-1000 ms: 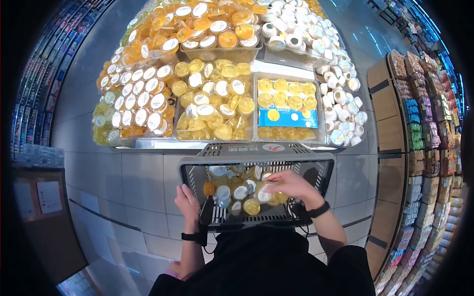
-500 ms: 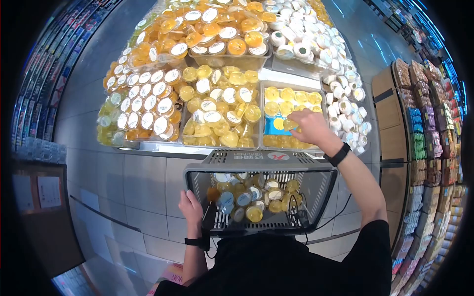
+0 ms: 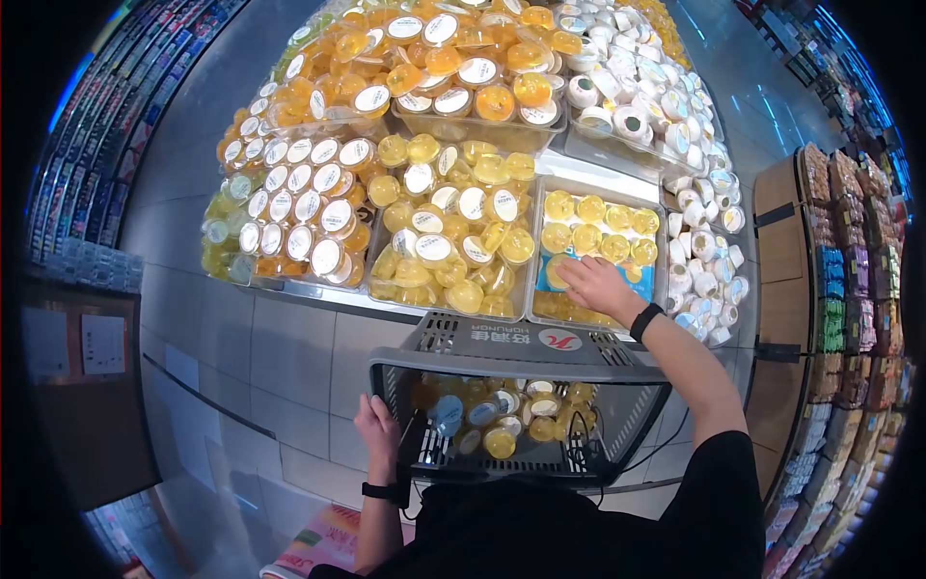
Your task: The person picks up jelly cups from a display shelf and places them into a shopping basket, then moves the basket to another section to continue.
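My right hand [image 3: 595, 287] reaches into a clear tray [image 3: 530, 280] at the display's front, its fingers on a yellow jelly cup [image 3: 558, 273] over a blue card. Rows of yellow cups [image 3: 590, 208] stand behind it in the same tray. My left hand [image 3: 377, 425] is at the left rim of a grey shopping basket [image 3: 502, 359], its fingers close together; what they hold, if anything, is hidden. Inside the basket lie several yellow and white-lidded cups [image 3: 501, 443] and a black cable [image 3: 581, 425].
Trays of yellow cups [image 3: 463, 222], orange cups [image 3: 444, 63] and white-wrapped cups [image 3: 632, 124] cover the display. Shelves of packaged goods [image 3: 830, 270] stand at the right, more shelves [image 3: 125, 106] at the far left. A brown cabinet [image 3: 82, 386] is at the lower left.
The view has shifted, so the display sits lower and further right. My right hand has come down onto the cups near the blue card.
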{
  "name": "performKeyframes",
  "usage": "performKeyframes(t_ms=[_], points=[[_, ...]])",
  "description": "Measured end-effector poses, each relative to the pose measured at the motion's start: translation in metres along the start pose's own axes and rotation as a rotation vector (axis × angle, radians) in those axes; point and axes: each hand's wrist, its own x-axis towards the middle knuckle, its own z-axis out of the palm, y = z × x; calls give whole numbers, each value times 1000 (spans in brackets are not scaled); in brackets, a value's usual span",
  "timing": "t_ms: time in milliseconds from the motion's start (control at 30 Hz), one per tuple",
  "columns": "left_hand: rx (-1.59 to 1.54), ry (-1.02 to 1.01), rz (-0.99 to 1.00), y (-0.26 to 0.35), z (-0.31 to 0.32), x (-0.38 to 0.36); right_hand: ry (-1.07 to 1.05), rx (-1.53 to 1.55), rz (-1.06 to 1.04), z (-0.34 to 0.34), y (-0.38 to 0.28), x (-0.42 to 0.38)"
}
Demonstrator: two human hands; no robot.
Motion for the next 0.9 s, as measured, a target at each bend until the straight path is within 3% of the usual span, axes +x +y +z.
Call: performKeyframes(t_ms=[133, 333, 433, 500, 533, 600, 733, 833, 900], points=[[-12, 18, 4, -3, 4, 0, -102, 52, 4, 13, 10, -18], [42, 36, 61, -11, 5, 0, -132, 116, 170, 17, 5, 0], [20, 24, 21, -11, 5, 0, -101, 190, 303, 13, 0, 9], [40, 22, 0, -13, 4, -2, -133, 400, 598, 7, -1, 12], [42, 24, -2, -14, 4, -3, -134, 402, 595, 4, 0, 13], [-1, 60, 41, -12, 7, -2, -335, 311, 650, -4, 8, 8], [35, 50, 15, -15, 8, -3, -275, 359, 510, -6, 21, -2], [12, 57, 31, -12, 7, -2, -265, 267, 542, -27, 21, -3], [28, 69, 54, -11, 8, -1, -372, 368, 708, -13, 30, -10]])
